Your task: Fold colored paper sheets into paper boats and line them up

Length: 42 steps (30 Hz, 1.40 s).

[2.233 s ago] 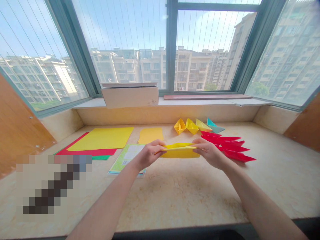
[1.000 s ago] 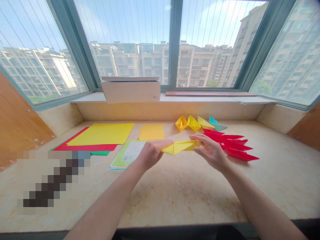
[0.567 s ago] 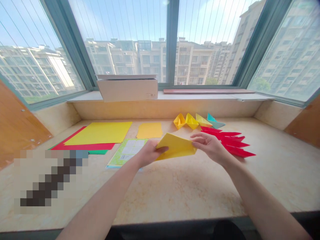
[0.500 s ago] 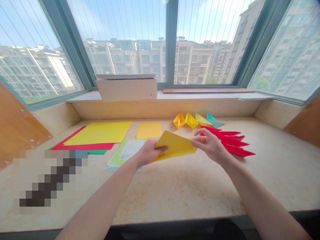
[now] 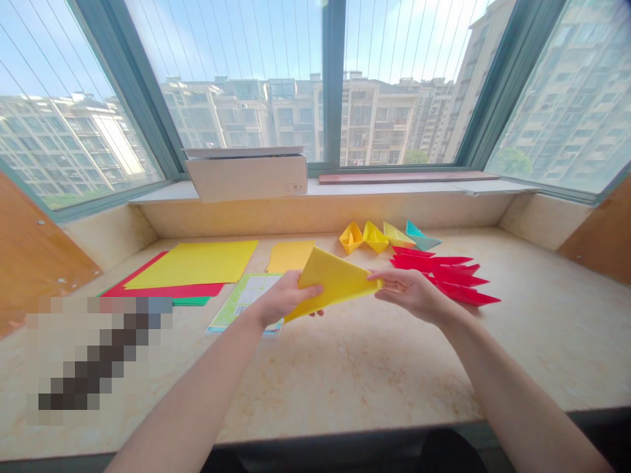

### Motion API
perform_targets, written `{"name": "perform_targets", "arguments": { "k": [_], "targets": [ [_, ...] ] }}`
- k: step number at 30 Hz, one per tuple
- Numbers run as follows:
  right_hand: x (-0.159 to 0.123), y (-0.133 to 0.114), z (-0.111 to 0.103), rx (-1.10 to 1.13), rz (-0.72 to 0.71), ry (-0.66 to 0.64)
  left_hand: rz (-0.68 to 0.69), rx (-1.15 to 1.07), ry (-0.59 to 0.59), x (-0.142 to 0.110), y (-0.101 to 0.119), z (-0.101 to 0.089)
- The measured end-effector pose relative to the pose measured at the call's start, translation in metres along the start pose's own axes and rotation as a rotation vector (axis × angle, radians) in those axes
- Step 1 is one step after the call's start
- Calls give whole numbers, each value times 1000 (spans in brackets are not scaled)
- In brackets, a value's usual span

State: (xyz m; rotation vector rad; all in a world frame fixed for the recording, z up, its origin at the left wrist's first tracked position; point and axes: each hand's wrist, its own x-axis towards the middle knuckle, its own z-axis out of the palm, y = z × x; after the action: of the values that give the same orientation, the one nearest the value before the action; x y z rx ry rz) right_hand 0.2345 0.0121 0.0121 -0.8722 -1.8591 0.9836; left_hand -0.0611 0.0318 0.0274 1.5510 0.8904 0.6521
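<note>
I hold a folded yellow paper (image 5: 331, 281) above the stone counter (image 5: 345, 374), tilted up like a flat triangle. My left hand (image 5: 282, 299) grips its left corner, thumb on top. My right hand (image 5: 413, 293) pinches its right tip with fingers underneath. Behind my right hand lie several red folded paper boats (image 5: 451, 279). Further back stand three yellow boats (image 5: 374, 236) and a teal boat (image 5: 419, 236).
Flat yellow sheets (image 5: 197, 263) over red and green ones lie at the left. A smaller yellow sheet (image 5: 288, 255) and a green printed packet (image 5: 244, 299) sit near my left hand. A cardboard box (image 5: 246, 174) rests on the window sill. A pixelated patch covers the lower left.
The yellow paper went from a long flat boat shape held level to a flattened triangle tipped up. Both hands kept hold of its ends and moved slightly left.
</note>
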Motion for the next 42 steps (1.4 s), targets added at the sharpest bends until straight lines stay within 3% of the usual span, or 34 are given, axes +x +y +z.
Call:
{"name": "perform_targets", "arguments": {
  "k": [9, 14, 20, 24, 29, 33, 42],
  "targets": [
    [6, 10, 10, -71, -38, 260, 25, -43, -79, 0, 0, 6],
    [9, 14, 15, 16, -36, 370, 66, -155, -8, 2, 1, 14],
    [12, 14, 0, 99, -54, 516, 201, -488, 113, -3, 14, 11],
    [11, 13, -8, 161, -74, 568, 220, -593, -14, -5, 15, 8],
    [10, 19, -10, 135, -91, 593, 131, -516, -191, -6, 7, 10],
    [10, 23, -11, 109, -90, 625, 127, -451, -249, -8, 6, 11],
    [11, 24, -7, 48, -87, 646, 243, -374, -36, 2, 6, 16]
  ]
}}
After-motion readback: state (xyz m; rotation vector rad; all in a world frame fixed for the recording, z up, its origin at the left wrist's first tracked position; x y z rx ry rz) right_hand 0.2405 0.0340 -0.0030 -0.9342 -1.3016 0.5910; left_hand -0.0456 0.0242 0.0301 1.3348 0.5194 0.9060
